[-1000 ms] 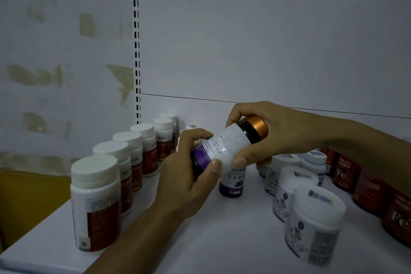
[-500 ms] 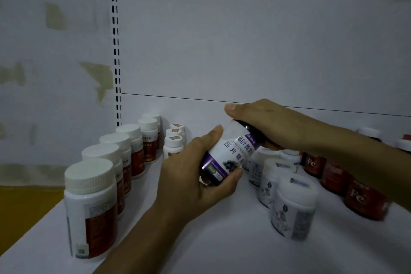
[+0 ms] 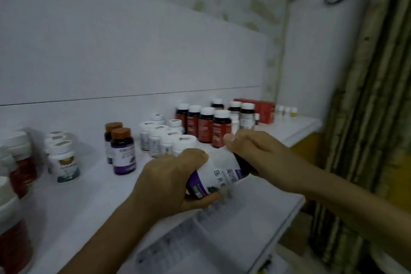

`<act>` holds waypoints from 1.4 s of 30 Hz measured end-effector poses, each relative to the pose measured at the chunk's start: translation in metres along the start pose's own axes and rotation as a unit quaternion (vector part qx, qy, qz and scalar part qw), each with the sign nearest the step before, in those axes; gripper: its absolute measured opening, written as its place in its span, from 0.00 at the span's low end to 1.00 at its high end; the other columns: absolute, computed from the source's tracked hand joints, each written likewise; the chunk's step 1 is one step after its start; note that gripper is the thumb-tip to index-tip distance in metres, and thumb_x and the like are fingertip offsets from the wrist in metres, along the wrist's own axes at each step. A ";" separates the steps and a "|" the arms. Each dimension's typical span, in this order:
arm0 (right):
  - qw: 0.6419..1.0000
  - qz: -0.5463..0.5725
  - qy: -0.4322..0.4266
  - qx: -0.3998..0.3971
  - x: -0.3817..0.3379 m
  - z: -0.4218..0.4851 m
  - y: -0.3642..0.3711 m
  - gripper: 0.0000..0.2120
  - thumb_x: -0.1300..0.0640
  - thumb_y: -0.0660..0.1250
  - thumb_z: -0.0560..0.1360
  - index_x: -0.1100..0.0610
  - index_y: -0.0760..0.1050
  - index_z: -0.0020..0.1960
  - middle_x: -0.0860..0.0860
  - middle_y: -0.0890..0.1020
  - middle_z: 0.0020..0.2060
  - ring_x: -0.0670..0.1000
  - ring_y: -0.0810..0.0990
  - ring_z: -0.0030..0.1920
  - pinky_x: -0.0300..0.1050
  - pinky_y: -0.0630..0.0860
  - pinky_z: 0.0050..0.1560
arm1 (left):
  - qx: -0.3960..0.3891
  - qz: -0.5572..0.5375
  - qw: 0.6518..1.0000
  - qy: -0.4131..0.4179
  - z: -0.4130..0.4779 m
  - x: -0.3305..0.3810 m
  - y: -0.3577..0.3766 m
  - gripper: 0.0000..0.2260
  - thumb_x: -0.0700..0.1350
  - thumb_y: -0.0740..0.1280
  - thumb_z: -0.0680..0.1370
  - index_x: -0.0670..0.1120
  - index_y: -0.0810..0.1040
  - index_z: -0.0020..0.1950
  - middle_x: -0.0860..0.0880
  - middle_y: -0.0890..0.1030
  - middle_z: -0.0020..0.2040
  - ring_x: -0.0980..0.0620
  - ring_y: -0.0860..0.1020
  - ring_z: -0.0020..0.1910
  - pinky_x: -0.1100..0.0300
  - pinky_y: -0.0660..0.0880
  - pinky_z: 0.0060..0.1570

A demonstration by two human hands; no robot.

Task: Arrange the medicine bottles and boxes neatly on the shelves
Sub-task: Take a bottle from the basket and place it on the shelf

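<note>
Both hands grip tilted purple-label bottle (image 3: 219,176) above white shelf (image 3: 93,196): left hand (image 3: 169,184) fingers wrapped round base, right hand (image 3: 251,151) fingers clamped over cap end.

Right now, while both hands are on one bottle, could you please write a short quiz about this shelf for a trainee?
1. True or false: the left hand and the right hand hold the dark bottle with the purple-and-white label upright.
2. Which hand grips this bottle's dark neck end? A. left hand B. right hand
3. Fill in: ___ brown-capped bottles with purple labels stand on the white shelf.
Key: 1. false, it is tilted. 2. B. 3. two.
</note>
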State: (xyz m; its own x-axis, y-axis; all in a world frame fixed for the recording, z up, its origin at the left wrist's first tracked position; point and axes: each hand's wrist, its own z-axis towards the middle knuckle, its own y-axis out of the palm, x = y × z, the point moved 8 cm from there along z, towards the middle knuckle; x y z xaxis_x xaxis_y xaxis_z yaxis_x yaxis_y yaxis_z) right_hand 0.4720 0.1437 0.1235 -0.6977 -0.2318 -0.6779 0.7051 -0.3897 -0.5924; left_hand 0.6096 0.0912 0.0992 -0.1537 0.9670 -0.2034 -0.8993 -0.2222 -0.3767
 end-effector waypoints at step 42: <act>0.647 0.242 0.572 0.443 0.613 -0.403 -0.285 0.22 0.45 0.53 0.82 0.63 0.73 0.52 0.56 0.76 0.30 0.49 0.71 0.25 0.38 0.68 0.23 | -0.367 -0.556 0.368 -0.649 -0.058 0.458 0.728 0.28 0.48 0.74 0.70 0.50 0.66 0.66 0.45 0.80 0.56 0.49 0.82 0.50 0.56 0.81 0.42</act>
State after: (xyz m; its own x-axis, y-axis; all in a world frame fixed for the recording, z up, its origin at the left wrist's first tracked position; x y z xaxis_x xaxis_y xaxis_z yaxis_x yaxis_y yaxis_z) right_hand -0.1057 0.4717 -0.2985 0.4843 0.0958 -0.8697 0.1032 -0.9933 -0.0519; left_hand -0.0917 0.3651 -0.3205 -0.3522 -0.3491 0.8684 -0.4214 0.8876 0.1859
